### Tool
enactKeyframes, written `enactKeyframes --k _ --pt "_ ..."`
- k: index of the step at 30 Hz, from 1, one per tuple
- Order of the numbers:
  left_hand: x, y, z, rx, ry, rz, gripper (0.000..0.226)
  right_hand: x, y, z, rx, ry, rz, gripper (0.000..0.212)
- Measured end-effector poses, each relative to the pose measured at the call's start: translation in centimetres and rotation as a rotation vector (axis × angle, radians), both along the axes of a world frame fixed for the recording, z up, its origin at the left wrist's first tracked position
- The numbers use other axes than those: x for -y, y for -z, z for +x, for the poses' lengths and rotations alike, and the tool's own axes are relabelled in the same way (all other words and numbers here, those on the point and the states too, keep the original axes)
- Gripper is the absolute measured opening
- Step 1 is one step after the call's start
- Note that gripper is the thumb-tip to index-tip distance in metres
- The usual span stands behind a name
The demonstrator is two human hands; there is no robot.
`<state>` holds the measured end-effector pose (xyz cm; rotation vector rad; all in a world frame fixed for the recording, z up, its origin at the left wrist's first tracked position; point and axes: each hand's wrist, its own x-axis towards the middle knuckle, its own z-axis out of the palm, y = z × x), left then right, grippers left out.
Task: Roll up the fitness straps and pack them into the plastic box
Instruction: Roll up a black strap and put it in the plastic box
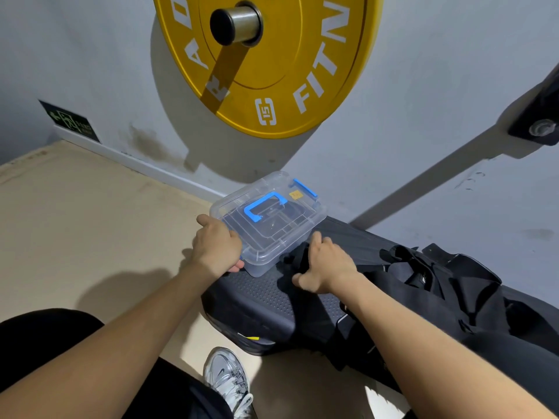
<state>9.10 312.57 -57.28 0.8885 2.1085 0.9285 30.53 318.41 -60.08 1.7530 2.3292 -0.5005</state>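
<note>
The fitness straps (429, 273) lie in a loose black heap of flat webbing on the dark bench (266, 300), running away from the person toward the right. Their near end is bunched under the right hand (325, 264), whose fingers are curled down into the fabric and seem to pinch a fold, though black on black hides just what they hold. So the straps sit at and to the right of that hand, the nearer one for any rolling, with the long run trailing off rightward. Just left of them, touching the near end of the heap, stands the plastic box (269, 225), clear and rectangular, lid still shut, with a blue handle (263, 205) and blue side clips. The left hand (216, 246) clamps its near-left corner, thumb under the rim and fingers over the lid. The bench top is dotted rubber. Behind hangs a yellow weight plate (272, 71) on a steel peg against a grey wall.
</note>
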Motion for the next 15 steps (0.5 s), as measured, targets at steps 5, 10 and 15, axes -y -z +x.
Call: enactKeyframes --k 5,10,15 --pt "0.4 1.3 -0.9 -0.238 0.16 -0.263 0.046 -2.1 -2.3 0.9 -0.061 0.245 0.086 0.081" --pt "0.6 0.4 -0.5 -0.857 0.535 -0.031 0.091 -1.5 -1.5 1.9 0.1 -0.042 -0.054 0.065" --pt "0.2 -0.7 0.4 -0.869 0.948 -0.019 0.069 -0.1 0.4 1.1 0.207 -0.244 -0.087 0.078"
